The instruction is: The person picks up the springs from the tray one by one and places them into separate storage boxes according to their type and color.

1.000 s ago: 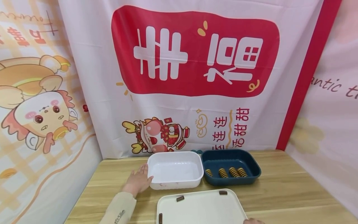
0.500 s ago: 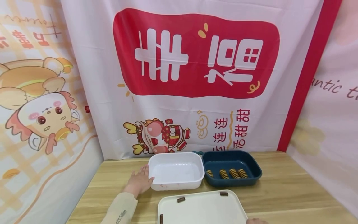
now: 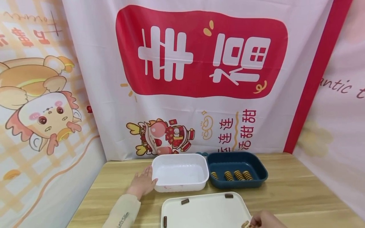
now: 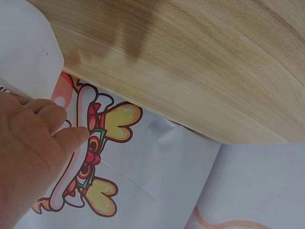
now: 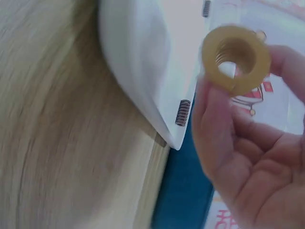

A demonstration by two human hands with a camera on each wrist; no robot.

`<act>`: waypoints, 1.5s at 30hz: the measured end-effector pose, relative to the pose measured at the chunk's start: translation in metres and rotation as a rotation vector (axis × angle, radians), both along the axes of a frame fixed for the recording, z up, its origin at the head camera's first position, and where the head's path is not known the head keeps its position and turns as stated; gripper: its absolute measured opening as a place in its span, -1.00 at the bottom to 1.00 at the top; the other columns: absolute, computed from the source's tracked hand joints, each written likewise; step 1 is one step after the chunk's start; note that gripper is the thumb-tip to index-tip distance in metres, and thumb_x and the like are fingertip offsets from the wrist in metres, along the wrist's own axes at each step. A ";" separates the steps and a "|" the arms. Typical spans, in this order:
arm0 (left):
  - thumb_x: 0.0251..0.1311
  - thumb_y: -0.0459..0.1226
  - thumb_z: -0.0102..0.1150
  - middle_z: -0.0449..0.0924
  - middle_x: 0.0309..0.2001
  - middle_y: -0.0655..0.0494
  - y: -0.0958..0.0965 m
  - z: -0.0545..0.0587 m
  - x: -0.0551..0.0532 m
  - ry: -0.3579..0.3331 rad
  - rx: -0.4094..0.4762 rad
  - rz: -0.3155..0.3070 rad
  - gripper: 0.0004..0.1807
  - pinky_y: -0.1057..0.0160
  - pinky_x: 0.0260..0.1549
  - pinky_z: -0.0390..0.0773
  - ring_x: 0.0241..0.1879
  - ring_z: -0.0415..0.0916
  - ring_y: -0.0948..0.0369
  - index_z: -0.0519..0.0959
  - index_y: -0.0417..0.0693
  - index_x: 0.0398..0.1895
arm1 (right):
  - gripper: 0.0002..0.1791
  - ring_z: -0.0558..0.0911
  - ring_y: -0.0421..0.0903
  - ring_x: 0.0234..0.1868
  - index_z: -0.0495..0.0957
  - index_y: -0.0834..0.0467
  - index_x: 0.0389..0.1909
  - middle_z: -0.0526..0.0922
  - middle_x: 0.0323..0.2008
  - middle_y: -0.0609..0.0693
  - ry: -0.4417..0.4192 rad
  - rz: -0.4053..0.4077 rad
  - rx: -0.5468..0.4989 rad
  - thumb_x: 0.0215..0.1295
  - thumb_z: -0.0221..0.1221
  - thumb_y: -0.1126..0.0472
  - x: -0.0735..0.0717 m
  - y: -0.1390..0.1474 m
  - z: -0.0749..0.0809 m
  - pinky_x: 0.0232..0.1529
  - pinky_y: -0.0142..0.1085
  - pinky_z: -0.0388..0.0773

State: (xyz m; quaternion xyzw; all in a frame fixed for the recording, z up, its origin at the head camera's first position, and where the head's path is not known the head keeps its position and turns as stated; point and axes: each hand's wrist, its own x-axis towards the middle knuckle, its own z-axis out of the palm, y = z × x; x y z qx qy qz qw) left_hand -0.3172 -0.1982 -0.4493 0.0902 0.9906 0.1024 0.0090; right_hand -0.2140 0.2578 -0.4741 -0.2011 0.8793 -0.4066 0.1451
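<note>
yellow spring (image 5: pixel 237 58) pinched in right grip (image 5: pixel 248 143), left grip (image 3: pixel 142 183) flat against white tub (image 3: pixel 179 186)

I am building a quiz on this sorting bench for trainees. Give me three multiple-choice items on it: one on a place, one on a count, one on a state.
1. Where does the left hand rest?
A. Against the white bin's left side
B. Inside the blue bin
C. On the cream tray

2. How many yellow springs lie in the blue bin?
A. One
B. Four
C. Nine

3. What is the right hand doing?
A. Lying flat and holding nothing
B. Gripping the tray's edge
C. Pinching a yellow spring

Answers: 1 A, the head view shows its fingers along that wall. 2 B, four coils sit in a row. 3 C, the right wrist view shows the coil between the fingertips.
</note>
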 end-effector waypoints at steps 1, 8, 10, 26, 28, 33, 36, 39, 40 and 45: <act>0.41 -0.11 -0.13 0.06 0.38 -0.40 0.000 0.000 -0.001 0.001 -0.001 -0.002 -0.29 -0.30 0.30 -0.06 0.38 0.02 -0.21 0.06 -0.57 0.35 | -0.96 0.43 -0.31 -0.59 0.58 0.27 -0.57 0.52 -0.63 -0.15 -0.054 0.007 -0.058 -0.01 0.20 0.41 0.000 0.001 0.001 -0.58 -0.47 0.34; 0.41 -0.12 -0.14 0.07 0.37 -0.40 0.000 0.003 0.000 0.002 -0.004 -0.008 -0.29 -0.30 0.29 -0.04 0.38 0.02 -0.21 0.06 -0.57 0.34 | -0.86 0.52 -0.21 -0.47 0.57 0.39 -0.38 0.63 -0.44 0.00 -0.331 0.051 -0.288 0.15 0.05 0.42 -0.002 0.004 0.011 -0.46 -0.48 0.47; 0.41 -0.12 -0.13 0.07 0.37 -0.41 0.001 0.004 0.000 0.003 -0.001 -0.009 -0.30 -0.31 0.28 -0.04 0.38 0.02 -0.22 0.07 -0.57 0.34 | -0.85 0.54 -0.20 -0.44 0.57 0.37 -0.35 0.63 -0.41 0.00 -0.393 0.035 -0.324 0.18 0.04 0.40 -0.002 0.004 0.014 -0.44 -0.48 0.49; 0.40 -0.13 -0.12 0.07 0.37 -0.41 0.002 0.007 0.001 -0.006 0.011 -0.006 -0.30 -0.31 0.29 -0.06 0.38 0.02 -0.22 0.06 -0.56 0.35 | -0.76 0.53 -0.27 -0.48 0.53 0.50 -0.26 0.65 -0.39 -0.01 -0.458 0.092 -0.446 0.29 0.05 0.34 -0.007 0.005 0.022 -0.48 -0.55 0.47; 0.40 -0.12 -0.12 0.07 0.37 -0.40 0.003 0.007 0.001 -0.006 0.000 -0.006 -0.30 -0.31 0.29 -0.05 0.38 0.02 -0.21 0.07 -0.56 0.35 | -0.78 0.53 -0.27 -0.48 0.55 0.46 -0.26 0.65 -0.39 -0.03 -0.470 0.076 -0.434 0.29 0.04 0.34 -0.007 0.005 0.024 -0.48 -0.54 0.46; 0.40 -0.13 -0.11 0.07 0.37 -0.41 0.003 0.006 0.001 -0.011 -0.004 -0.005 -0.29 -0.30 0.29 -0.04 0.38 0.02 -0.21 0.06 -0.57 0.35 | -0.79 0.49 -0.26 -0.51 0.60 0.33 -0.24 0.60 -0.46 -0.10 -0.459 0.037 -0.372 0.29 0.04 0.29 -0.011 0.006 0.029 -0.52 -0.54 0.39; 0.40 -0.13 -0.13 0.06 0.37 -0.41 0.002 0.006 0.001 -0.013 -0.001 -0.002 -0.30 -0.30 0.29 -0.06 0.38 0.01 -0.21 0.06 -0.57 0.35 | -0.77 0.48 -0.25 -0.49 0.57 0.39 -0.25 0.57 -0.47 -0.12 -0.398 0.043 -0.342 0.26 0.05 0.28 -0.014 0.007 0.032 -0.49 -0.51 0.41; 0.41 -0.12 -0.14 0.06 0.38 -0.41 0.001 0.006 0.001 -0.012 0.001 0.000 -0.30 -0.30 0.30 -0.07 0.38 0.01 -0.21 0.05 -0.56 0.35 | -0.72 0.50 -0.25 -0.44 0.51 0.49 -0.25 0.56 -0.46 -0.12 -0.367 0.058 -0.355 0.26 0.04 0.30 -0.016 0.008 0.035 -0.42 -0.47 0.46; 0.41 -0.12 -0.14 0.06 0.38 -0.41 0.001 0.006 0.001 -0.011 0.001 0.000 -0.30 -0.30 0.30 -0.07 0.38 0.01 -0.22 0.05 -0.56 0.35 | -0.71 0.50 -0.25 -0.43 0.49 0.53 -0.24 0.56 -0.45 -0.12 -0.365 0.067 -0.373 0.26 0.03 0.31 -0.017 0.008 0.035 -0.41 -0.47 0.46; 0.41 -0.12 -0.14 0.06 0.38 -0.40 0.001 0.005 0.001 -0.010 0.004 0.002 -0.30 -0.30 0.30 -0.06 0.38 0.01 -0.21 0.06 -0.56 0.35 | -0.72 0.54 -0.27 -0.40 0.47 0.57 -0.22 0.59 -0.41 -0.11 -0.380 0.128 -0.448 0.27 0.00 0.35 -0.017 0.009 0.040 -0.38 -0.47 0.50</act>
